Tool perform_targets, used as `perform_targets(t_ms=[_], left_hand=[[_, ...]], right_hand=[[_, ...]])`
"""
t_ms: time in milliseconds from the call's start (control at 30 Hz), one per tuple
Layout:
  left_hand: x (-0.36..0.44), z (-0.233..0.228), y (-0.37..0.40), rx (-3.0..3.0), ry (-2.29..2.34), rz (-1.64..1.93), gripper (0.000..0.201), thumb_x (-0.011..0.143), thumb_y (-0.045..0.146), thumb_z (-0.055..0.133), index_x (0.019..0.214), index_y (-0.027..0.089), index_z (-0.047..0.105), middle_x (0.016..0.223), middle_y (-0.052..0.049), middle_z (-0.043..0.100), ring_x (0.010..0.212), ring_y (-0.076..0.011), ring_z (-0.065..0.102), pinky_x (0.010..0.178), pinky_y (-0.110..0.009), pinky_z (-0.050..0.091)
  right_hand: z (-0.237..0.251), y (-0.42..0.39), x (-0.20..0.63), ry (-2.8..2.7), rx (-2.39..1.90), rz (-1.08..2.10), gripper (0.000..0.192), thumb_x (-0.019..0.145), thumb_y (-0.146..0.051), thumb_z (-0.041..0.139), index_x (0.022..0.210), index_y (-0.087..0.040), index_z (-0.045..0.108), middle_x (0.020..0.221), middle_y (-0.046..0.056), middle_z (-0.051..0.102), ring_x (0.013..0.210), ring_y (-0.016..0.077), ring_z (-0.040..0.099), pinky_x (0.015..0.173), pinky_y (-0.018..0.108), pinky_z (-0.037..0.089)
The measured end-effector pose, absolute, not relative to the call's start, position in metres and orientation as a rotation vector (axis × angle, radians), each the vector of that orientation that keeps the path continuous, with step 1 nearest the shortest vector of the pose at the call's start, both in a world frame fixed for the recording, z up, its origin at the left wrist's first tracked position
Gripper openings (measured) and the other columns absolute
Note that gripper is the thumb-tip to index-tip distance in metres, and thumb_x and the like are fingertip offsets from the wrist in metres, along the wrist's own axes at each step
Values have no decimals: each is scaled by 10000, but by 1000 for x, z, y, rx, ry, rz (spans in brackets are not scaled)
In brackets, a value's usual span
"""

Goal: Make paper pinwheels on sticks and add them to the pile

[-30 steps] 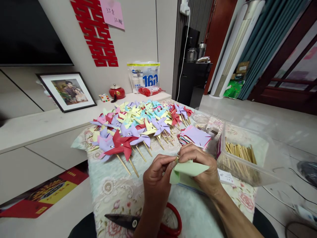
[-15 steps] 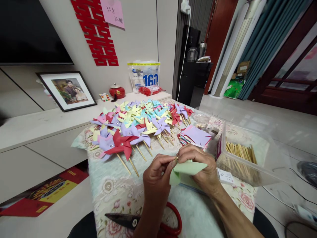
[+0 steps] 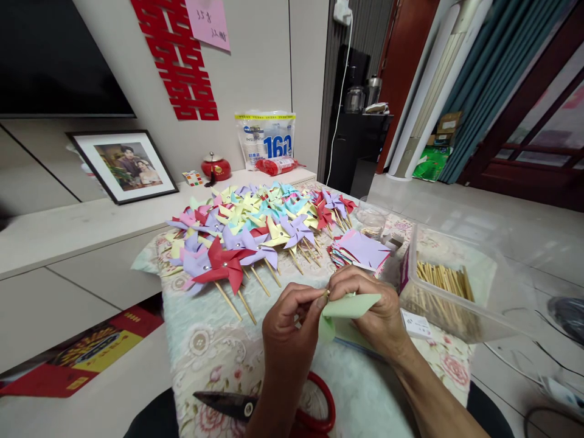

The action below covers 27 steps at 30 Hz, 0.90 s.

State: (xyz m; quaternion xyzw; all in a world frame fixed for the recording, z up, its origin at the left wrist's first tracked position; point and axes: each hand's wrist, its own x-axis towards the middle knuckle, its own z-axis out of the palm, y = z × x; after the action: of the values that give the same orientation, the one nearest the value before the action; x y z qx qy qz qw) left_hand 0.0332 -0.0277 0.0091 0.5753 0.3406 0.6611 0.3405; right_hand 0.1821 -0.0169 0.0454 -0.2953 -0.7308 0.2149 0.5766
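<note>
My right hand (image 3: 376, 310) is closed on a light green paper pinwheel (image 3: 351, 306), its blades curled and partly hidden by the fingers. Opposite it, my left hand (image 3: 292, 328) pinches thumb against forefinger at the pinwheel's edge; a tiny brass-coloured bit shows at the fingertips, too small to name. The fingertips of both hands nearly meet. Under my left forearm lie scissors (image 3: 228, 403) with red handles and dark blades. Just beyond the hands rests a stack of coloured paper squares (image 3: 360, 248), purple on top.
Many finished pinwheels (image 3: 225, 264) on sticks cover the table's far side. At right stand a clear plastic bin (image 3: 413, 286) of wooden sticks (image 3: 444, 283), a small white box (image 3: 415, 324) and a round clear tub (image 3: 370, 216). A framed photo (image 3: 123, 167) leans on the cabinet.
My left hand's fingertips have shifted slightly at the pinwheel's edge, and the green paper has turned a little to the right. Both hands stay closed in nearly the same place.
</note>
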Motion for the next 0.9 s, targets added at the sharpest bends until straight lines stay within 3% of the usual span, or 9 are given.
perform_targets(t_ms=[500,700,900], left_hand=[[30,18,-30,1733,977,1774,148,880,114,669,947,229,734,827,6,657,702,-112,613,598,-216,450],[28,29,-31,1845,1022,1782,113,881,113,659,901,204,723,807,-6,669,699,-118,636,590,-212,472],[27,31,-32,1903,1041,1806,131,869,90,657,912,201,711,804,-3,660,695,-118,638,584,-210,477]], right_hand=[[44,-17,182,-1726,-665,480,138,898,-94,619,852,-215,667,793,11,672,767,164,641,761,322,492],[40,-16,184,-1723,-675,448,196,907,-114,632,1037,-246,697,833,13,705,796,182,649,793,353,494],[43,-16,184,-1753,-682,400,147,933,-166,626,992,-241,737,824,25,715,780,193,668,812,377,506]])
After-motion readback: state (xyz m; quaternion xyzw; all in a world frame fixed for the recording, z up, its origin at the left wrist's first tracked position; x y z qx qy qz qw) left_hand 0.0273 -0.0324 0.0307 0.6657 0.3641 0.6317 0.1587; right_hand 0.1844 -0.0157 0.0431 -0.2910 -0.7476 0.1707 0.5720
